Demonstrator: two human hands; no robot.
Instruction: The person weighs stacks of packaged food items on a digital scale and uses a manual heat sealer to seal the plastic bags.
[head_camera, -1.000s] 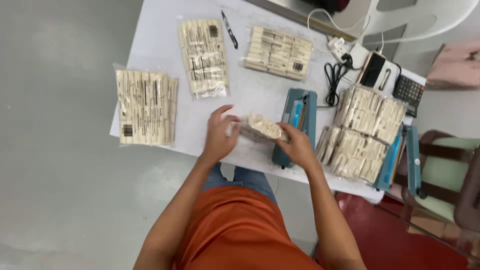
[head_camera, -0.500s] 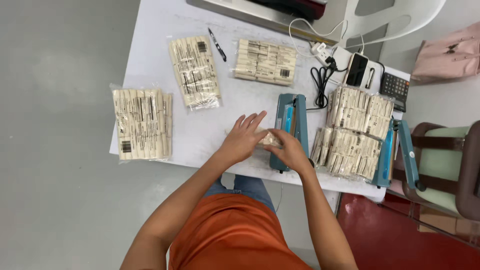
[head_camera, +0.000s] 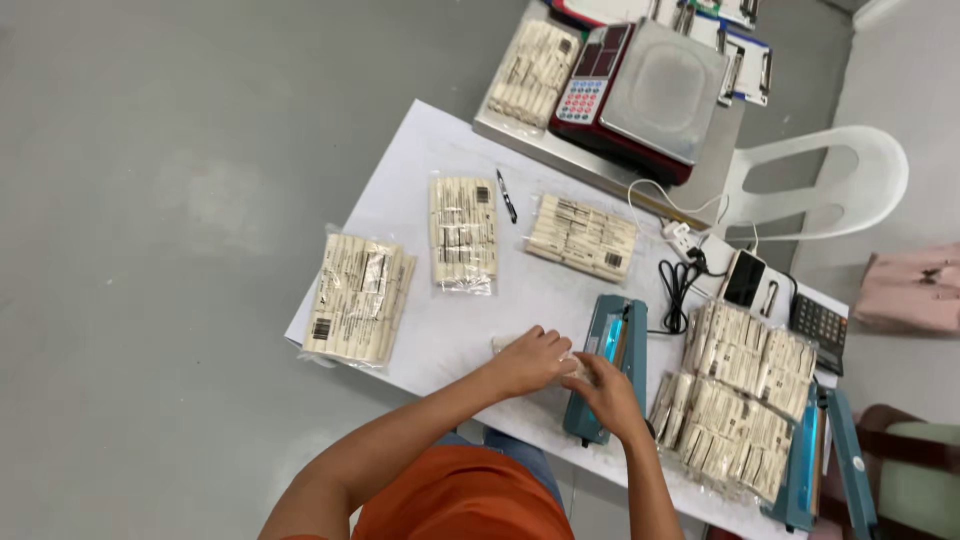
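Centrally, both hands (head_camera: 570, 370) on small packet (head_camera: 505, 345), beside sealer (head_camera: 610, 365), near table edge (head_camera: 400, 365)

Clear cream-filled packets (head_camera: 463, 232) lie across the white table (head_camera: 420, 165).

The white bench (head_camera: 420, 215) carries three sealed packs (head_camera: 462, 232) (cream sticks inside), a pen (head_camera: 507, 196) and a teal heat sealer (head_camera: 606, 365).

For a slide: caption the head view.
Both hands, left and right, hold a small packet beside a teal sealer.
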